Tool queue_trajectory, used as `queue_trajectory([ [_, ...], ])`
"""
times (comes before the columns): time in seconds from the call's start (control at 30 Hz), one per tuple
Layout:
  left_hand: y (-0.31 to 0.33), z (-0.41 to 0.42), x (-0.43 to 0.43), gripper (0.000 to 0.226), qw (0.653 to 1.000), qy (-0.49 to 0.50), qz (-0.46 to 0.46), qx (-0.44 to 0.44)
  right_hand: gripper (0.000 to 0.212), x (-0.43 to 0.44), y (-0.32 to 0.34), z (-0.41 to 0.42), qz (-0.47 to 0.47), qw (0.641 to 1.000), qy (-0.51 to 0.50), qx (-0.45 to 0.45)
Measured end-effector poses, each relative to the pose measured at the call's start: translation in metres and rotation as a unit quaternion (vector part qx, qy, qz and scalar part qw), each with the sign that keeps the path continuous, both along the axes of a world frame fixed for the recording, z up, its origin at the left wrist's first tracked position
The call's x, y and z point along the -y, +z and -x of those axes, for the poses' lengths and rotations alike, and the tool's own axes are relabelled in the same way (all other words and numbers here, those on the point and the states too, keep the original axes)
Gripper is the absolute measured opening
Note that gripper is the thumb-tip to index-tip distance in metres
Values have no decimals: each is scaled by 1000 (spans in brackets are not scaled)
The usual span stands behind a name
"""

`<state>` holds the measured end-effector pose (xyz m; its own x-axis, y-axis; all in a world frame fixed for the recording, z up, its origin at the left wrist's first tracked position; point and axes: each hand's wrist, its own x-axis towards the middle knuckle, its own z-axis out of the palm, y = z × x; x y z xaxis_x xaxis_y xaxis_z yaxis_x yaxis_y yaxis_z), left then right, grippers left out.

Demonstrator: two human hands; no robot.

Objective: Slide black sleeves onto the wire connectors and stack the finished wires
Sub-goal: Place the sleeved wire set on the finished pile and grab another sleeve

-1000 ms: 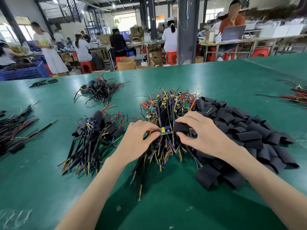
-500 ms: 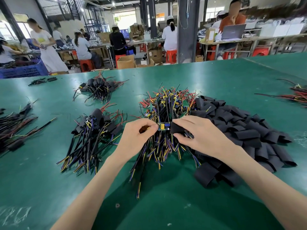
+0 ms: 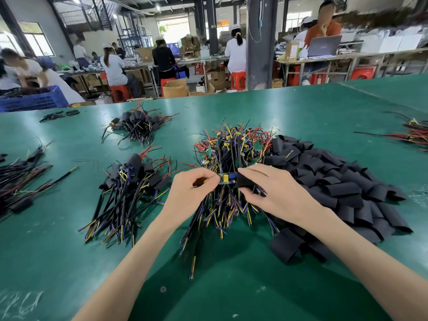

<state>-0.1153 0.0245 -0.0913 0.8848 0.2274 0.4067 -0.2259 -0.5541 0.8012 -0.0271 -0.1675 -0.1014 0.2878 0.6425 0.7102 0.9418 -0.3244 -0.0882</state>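
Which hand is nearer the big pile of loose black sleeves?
Right. The right hand is beside the sleeve pile; the left hand is farther left, across the wire bundle.

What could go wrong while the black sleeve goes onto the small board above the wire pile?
The left hand pinches only the end of the small green board with yellow and blue parts; it may slip as the right hand pushes the flat black sleeve on.
The sleeve's mouth may catch on those raised parts.
Both hands work over the tangled pile of coloured wires, so loose strands might snag and drag out.
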Motion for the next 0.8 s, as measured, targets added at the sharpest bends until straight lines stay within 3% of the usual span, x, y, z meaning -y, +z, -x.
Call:
queue_trajectory([
  [0.33,3,2,1,14,998,-25,-63,15,34,2,9,1,-3,995,53,-80],
  [0.57,1,1,2,20,998,-21,-51,-13,35,-1,4,2,21,999,24,11],
  [0.8,-3,1,9,13,997,-10,-72,-9,35,-4,3,5,25,999,30,30],
])
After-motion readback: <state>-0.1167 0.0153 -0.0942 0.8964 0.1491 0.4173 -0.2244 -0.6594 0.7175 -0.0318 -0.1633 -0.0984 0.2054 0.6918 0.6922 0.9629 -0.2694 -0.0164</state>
